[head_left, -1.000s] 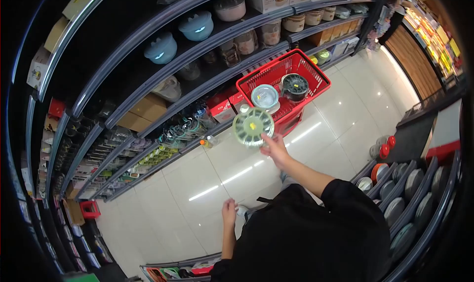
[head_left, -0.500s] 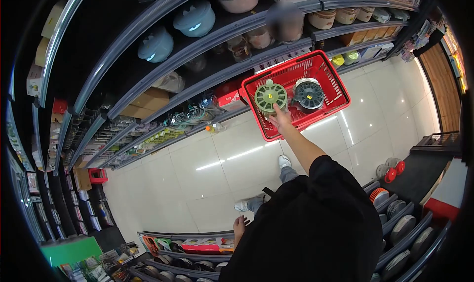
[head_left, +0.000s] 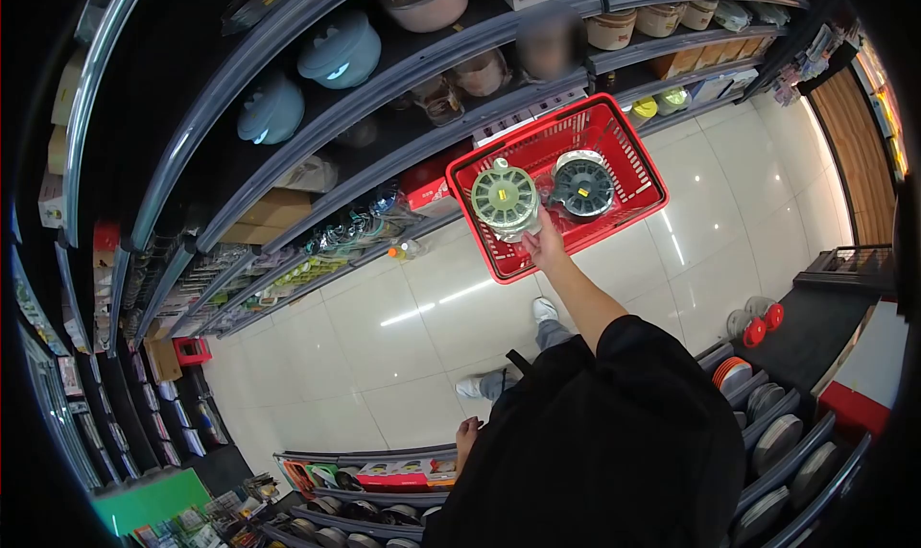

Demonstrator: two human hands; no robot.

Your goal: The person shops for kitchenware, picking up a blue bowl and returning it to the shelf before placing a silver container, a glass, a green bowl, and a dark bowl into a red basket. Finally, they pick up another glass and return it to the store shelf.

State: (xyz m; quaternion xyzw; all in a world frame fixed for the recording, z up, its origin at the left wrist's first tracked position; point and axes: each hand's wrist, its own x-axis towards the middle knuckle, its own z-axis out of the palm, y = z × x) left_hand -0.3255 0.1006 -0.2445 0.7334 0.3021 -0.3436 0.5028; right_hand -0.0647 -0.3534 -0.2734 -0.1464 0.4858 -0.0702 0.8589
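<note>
Inside the outline of the red shopping basket (head_left: 533,268), at its left end, is a green round item (head_left: 504,199) with a spoked, wheel-like top and a small yellow label. Clear plastic shows around its lower edge. The fingers of my right hand (head_left: 546,244) are closed on its near right edge; whether it rests on the basket floor is hidden. Beside it in the basket sits a dark round item (head_left: 584,185) of similar spoked form with a silvery rim. Low by my body hangs my left hand (head_left: 467,435), its fingers loosely apart with nothing in them.
Curved-looking shelves hold blue lidded pots (head_left: 340,51), lidded containers (head_left: 611,31) and boxes behind the basket. Pan racks (head_left: 777,442) stand close behind me. Two red-and-clear items (head_left: 754,321) lie on the right. Small bottles (head_left: 404,250) stand by the lower shelf.
The basket and its contents appear slightly further left, as do the shelves. The green item looks a little larger and tilted, with my right hand still on its edge.
</note>
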